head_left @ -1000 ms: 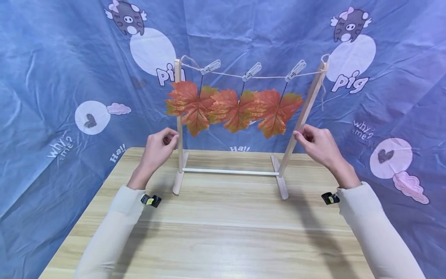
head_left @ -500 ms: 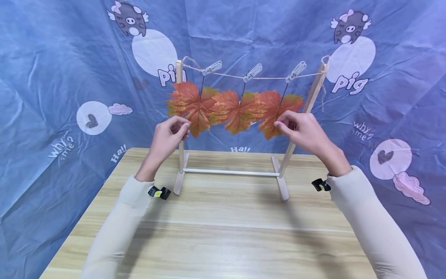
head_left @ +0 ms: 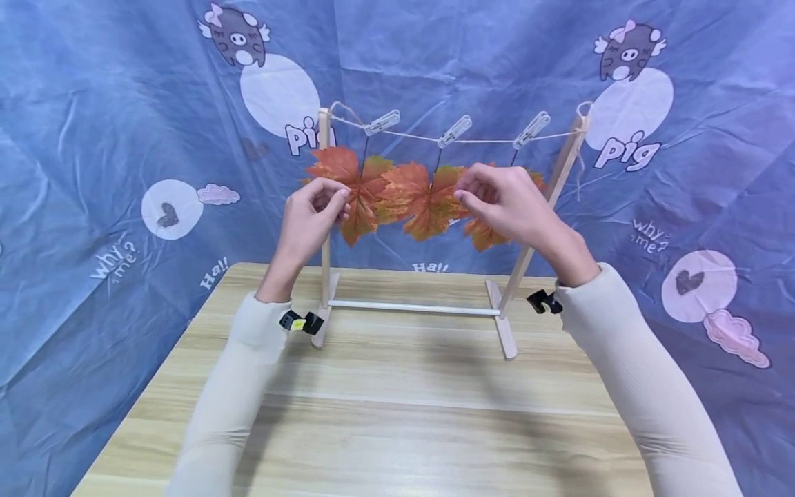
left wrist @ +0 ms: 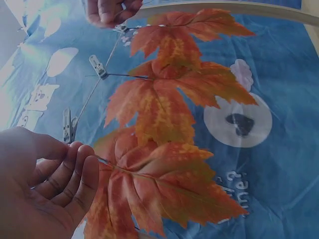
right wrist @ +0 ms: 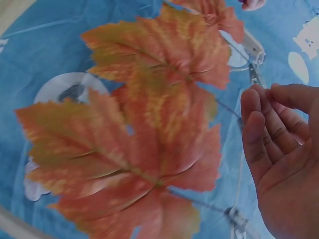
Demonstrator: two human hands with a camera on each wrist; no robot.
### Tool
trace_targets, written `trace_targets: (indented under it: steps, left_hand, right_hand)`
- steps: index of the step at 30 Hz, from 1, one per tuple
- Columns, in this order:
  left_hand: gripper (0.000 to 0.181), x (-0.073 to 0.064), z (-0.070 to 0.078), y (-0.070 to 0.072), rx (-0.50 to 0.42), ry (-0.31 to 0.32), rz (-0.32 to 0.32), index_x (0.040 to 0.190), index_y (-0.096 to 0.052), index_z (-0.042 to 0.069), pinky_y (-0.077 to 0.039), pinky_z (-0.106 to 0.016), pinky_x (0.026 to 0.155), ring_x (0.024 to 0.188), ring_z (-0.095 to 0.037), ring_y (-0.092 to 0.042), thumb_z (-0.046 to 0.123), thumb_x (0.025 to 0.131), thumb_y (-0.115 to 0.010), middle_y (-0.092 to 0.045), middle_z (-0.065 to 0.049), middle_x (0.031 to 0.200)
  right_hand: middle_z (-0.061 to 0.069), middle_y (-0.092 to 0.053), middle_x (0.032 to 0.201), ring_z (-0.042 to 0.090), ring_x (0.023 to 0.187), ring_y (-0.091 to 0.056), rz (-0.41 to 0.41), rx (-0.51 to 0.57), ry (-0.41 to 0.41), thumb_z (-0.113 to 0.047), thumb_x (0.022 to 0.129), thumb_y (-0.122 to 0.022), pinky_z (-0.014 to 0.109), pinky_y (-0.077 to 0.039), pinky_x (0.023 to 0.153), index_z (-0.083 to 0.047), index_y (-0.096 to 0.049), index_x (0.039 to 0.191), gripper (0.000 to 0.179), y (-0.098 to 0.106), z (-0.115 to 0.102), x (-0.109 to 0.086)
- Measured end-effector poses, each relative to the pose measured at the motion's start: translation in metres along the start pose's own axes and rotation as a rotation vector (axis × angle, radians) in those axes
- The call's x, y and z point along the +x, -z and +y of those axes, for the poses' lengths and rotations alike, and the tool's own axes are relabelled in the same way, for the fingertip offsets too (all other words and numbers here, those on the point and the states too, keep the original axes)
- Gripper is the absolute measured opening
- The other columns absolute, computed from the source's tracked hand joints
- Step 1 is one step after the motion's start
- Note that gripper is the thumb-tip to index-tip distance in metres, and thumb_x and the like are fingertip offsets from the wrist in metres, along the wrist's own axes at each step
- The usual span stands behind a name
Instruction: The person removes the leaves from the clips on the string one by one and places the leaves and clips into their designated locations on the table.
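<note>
Three orange-red maple leaves hang by dark stems from white clothespins on a string (head_left: 410, 136) tied between two wooden posts. My left hand (head_left: 313, 217) is in front of the left leaf (head_left: 338, 166), fingers loosely bent and thumb tip against the index finger. In the left wrist view, these fingertips overlap the area just below the left clothespin (left wrist: 67, 125). My right hand (head_left: 512, 207) covers part of the right leaf (head_left: 484, 235), its fingertips near the middle leaf (head_left: 413, 197). In the right wrist view, the right hand (right wrist: 289, 154) has thumb and index tips together, with nothing visible between them.
The stand's feet (head_left: 506, 338) rest on a light wood table (head_left: 397, 428), joined by a white crossbar (head_left: 413, 307). Behind hangs a blue printed cloth (head_left: 435, 48). The right post (head_left: 568, 162) rises beside my right hand.
Both hands have moved up and inward from beside the posts to in front of the leaves. The right hand has travelled farther toward the middle. The leaves and clothespins stay hanging.
</note>
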State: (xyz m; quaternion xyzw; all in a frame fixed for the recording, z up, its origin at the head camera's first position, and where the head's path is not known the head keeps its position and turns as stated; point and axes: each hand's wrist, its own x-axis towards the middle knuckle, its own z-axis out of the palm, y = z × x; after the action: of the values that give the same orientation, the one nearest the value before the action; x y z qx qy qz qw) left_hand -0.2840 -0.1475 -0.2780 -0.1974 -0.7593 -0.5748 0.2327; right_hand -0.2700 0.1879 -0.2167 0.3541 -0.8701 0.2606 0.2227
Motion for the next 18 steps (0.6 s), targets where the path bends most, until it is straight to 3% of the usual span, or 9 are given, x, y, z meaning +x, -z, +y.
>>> trace_targets:
  steps: [7,18]
  left_hand:
    - [0.027,0.018,0.007,-0.005,-0.052,-0.004,0.040,0.111,-0.072,-0.005,-0.066,-0.028,0.071,0.076,-0.014,-0.071,0.021,0.107,-0.066,-0.074,-0.012,0.087]
    - [0.021,0.042,0.026,-0.016,0.042,0.008,0.121,0.109,-0.075,0.001,-0.064,-0.023,0.071,0.073,-0.010,-0.071,0.019,0.107,-0.065,-0.074,-0.004,0.084]
  right_hand:
    - [0.004,-0.075,0.087,0.014,0.074,-0.064,-0.013,-0.017,0.013,-0.016,0.106,-0.066,0.020,-0.049,0.068,-0.009,-0.075,0.106,0.012,0.001,-0.013,0.030]
    - [0.010,-0.077,0.105,0.018,0.092,-0.069,-0.061,0.017,-0.106,-0.022,0.109,-0.061,0.034,-0.054,0.086,-0.008,-0.072,0.114,0.018,0.001,-0.032,0.069]
